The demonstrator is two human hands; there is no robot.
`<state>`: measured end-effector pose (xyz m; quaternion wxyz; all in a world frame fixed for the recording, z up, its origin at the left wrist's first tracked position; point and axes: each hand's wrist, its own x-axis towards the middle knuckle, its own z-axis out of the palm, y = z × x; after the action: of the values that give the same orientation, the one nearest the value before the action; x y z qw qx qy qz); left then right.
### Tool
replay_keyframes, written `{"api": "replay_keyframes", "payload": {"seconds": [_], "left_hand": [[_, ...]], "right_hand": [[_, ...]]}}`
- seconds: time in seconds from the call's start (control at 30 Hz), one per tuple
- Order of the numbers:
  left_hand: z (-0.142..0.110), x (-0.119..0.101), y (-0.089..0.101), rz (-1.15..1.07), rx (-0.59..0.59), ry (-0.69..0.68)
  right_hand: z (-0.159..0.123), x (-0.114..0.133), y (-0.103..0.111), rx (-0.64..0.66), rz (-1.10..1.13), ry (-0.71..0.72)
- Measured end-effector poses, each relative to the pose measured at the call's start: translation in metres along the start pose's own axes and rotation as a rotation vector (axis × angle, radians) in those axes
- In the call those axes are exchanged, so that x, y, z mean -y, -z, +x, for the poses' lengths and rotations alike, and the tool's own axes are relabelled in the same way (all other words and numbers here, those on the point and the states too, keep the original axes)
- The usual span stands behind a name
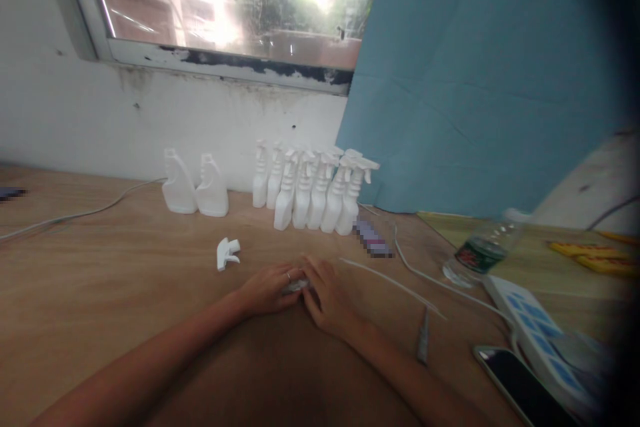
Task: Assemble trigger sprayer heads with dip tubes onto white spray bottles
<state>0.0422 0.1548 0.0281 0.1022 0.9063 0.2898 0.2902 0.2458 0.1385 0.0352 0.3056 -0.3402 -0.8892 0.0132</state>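
Over the near middle of the table, my left hand (270, 287) and my right hand (327, 297) meet, fingertips touching. Between them is a small white piece (296, 285), mostly covered by my fingers, so its kind does not show. Both hands are closed on it, the left from its side and the right with thumb and fingers bent round the other end. A white trigger spray head (229, 254) lies just beyond my left hand. To the right of my right hand, a thin translucent tube (395, 282) stretches across the wood.
Several white spray bottles (319, 200) with trigger heads stand near the wall. Left of them are two white bottles (213, 193) without heads. On the right are a pointed tool (423, 340), a water bottle (480, 255), a power strip (535, 327) and a phone (520, 383).
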Motion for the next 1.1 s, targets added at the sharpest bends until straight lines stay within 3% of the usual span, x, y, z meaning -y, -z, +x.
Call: {"api": "replay_keyframes", "payload": {"seconds": [0.13,0.27,0.37,0.47,0.63,1.0,1.1], "left_hand": [[-0.001,-0.001,0.001,-0.014,0.029,0.050],[-0.001,-0.003,0.000,0.050,0.067,0.124],[-0.001,-0.004,0.000,0.069,0.072,0.153],[0.000,-0.004,0.001,0.073,0.079,0.156],[0.001,-0.005,0.002,0.070,0.084,0.159],[0.000,-0.006,0.005,0.062,0.101,0.200],[0.001,-0.007,0.007,0.032,0.096,0.179]], "right_hand": [[0.001,-0.004,0.004,0.030,0.235,-0.028],[0.003,-0.026,0.024,0.039,0.330,-0.031],[0.001,-0.057,0.049,0.030,0.064,-0.191],[-0.009,-0.090,0.077,0.316,-0.401,-0.479],[-0.028,-0.122,0.100,0.463,-0.515,-0.703],[-0.019,-0.124,0.093,0.455,-0.523,-0.650],[-0.015,-0.118,0.097,0.301,-0.502,-0.607]]}}
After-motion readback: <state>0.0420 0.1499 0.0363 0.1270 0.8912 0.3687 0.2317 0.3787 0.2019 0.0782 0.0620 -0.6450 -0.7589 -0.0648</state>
